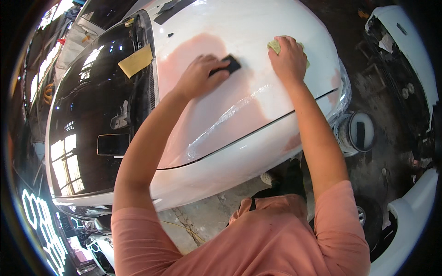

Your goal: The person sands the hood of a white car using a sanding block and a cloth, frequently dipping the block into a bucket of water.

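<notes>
Rubbing-down of a car bonnet (252, 106), judged in hand at centre. A black block (233, 63) is grasped on the panel, upper centre, by the curled fingers of the left hand (202, 74); a yellow-green cloth (275, 46) is clasped to its right by the right hand (289, 57). Even pressure and wiping seem called for next. The white surface is patched pink; a bucket (372, 135) is seen at right on the workshop floor (375, 172).

Salmon-pink shirt (271, 241), short creased sleeves (340, 211), dark trousers (295, 183), pale shoe (266, 178)
</notes>
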Tool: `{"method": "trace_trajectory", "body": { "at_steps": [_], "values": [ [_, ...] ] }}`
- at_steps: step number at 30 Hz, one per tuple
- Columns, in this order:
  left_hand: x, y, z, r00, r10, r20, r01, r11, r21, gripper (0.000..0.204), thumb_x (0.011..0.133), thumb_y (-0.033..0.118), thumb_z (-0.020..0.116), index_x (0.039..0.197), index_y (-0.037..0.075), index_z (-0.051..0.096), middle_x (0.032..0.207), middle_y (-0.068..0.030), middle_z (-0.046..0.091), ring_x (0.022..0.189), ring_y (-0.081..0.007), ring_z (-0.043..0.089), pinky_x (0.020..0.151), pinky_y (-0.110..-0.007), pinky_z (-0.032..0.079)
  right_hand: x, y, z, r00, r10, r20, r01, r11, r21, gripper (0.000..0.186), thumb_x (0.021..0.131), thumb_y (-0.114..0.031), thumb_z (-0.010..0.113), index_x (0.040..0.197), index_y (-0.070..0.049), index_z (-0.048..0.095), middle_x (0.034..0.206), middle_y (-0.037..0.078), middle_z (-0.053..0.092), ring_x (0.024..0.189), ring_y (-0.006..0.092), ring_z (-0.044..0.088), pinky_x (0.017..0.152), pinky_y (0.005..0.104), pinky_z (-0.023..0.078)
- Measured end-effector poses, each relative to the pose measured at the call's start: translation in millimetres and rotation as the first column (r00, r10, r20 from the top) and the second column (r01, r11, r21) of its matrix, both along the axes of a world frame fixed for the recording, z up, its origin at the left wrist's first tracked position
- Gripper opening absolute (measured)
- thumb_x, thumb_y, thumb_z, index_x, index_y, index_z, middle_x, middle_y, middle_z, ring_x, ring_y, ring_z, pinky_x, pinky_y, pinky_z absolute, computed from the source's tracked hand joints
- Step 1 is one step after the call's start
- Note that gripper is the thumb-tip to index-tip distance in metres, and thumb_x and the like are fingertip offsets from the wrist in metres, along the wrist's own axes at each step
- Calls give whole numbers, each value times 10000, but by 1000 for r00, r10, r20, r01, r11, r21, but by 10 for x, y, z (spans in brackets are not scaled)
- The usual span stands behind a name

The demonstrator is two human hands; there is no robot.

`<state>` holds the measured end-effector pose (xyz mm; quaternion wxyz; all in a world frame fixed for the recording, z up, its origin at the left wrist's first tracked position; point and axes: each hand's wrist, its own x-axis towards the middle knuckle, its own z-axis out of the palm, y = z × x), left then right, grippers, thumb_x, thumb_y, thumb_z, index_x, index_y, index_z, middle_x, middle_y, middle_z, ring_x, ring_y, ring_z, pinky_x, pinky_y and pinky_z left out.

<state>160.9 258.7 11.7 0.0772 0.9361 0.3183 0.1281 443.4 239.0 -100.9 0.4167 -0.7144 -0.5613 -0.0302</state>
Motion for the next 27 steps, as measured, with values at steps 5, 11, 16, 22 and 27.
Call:
{"method": "trace_trajectory", "body": {
  "at_steps": [5, 11, 16, 22, 27],
  "values": [
    [-359, -574, 71, 997, 21, -77, -31, 992, -126, 390, 947, 310, 792, 1257, 74, 806, 1139, -164, 736, 1090, -356, 643, 1001, -445, 516, 149, -6, -49, 998, -61, 15, 62, 998, -16, 398, 918, -312, 766, 1286, -163, 731, 1364, 75, 687, 1269, 332, 636, 1028, 518, 522],
    [-427, -538, 123, 997, -40, -60, 35, 996, -81, 382, 926, 274, 824, 1245, 65, 802, 1147, -165, 744, 1047, -359, 664, 986, -458, 531, 85, -30, -11, 998, -57, 8, 57, 998, 7, 391, 906, -301, 763, 1268, -156, 739, 1345, 72, 699, 1235, 325, 654, 1004, 516, 532],
    [247, 122, -54, 999, 16, -43, -16, 1000, -2, 405, 978, 324, 769, 1273, 47, 781, 1186, -202, 729, 1172, -387, 646, 1045, -463, 511, -24, -10, -46, 1000, -9, 16, 8, 997, 78, 384, 905, -294, 761, 1259, -150, 740, 1354, 72, 699, 1243, 326, 655, 1011, 513, 531],
    [-439, -732, 155, 995, -41, -90, 34, 997, -74, 403, 924, 267, 827, 1255, 39, 799, 1155, -167, 741, 1026, -362, 661, 985, -460, 526, 156, -22, -58, 995, -100, 8, 99, 995, 20, 386, 911, -297, 755, 1269, -155, 737, 1390, 83, 687, 1293, 328, 630, 1033, 526, 520],
    [118, 98, -22, 997, -27, -79, 23, 998, -57, 379, 982, 306, 745, 1236, 29, 795, 1179, -183, 737, 1149, -379, 636, 1032, -452, 508, 43, -7, -13, 999, -29, -18, 29, 1000, -7, 409, 909, -295, 757, 1290, -149, 726, 1391, 82, 678, 1303, 327, 617, 1060, 527, 500]
  ]
}}
